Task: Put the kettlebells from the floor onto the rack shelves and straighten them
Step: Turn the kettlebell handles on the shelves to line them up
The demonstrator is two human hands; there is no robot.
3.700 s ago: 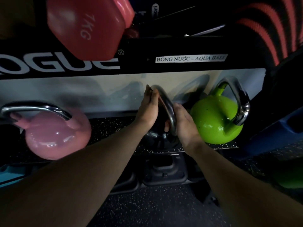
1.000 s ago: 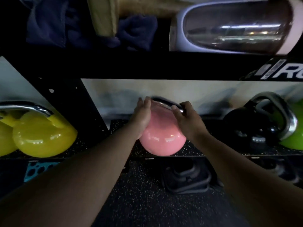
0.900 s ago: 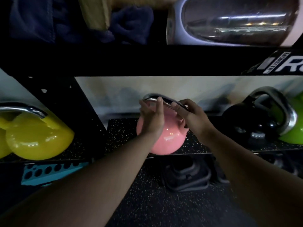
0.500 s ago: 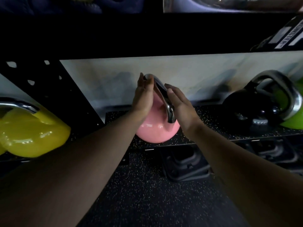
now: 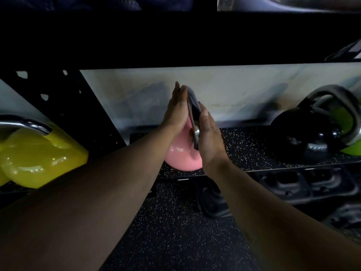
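Note:
A pink kettlebell [image 5: 182,159] with a chrome handle sits on the speckled black rack shelf [image 5: 244,147], centre of view. Its handle stands edge-on toward me. My left hand [image 5: 176,110] lies flat against the handle's left side, fingers straight. My right hand [image 5: 207,137] presses flat on the handle's right side. The handle is sandwiched between both palms. A black kettlebell [image 5: 304,137] stands further right on the same shelf, with a green kettlebell [image 5: 349,133] behind it at the frame edge. A yellow kettlebell [image 5: 35,155] rests on the neighbouring shelf at left.
A black upright with holes [image 5: 64,102] separates the left bay from the middle one. A dark shelf beam [image 5: 175,40] runs overhead. Dark moulded weights [image 5: 304,184] lie under the shelf on the speckled rubber floor [image 5: 175,231]. A pale wall panel backs the shelf.
The pink kettlebell's handle has been turned from crosswise to edge-on toward me. Both hands went from curled over the handle to flat on its two sides. The view dropped slightly.

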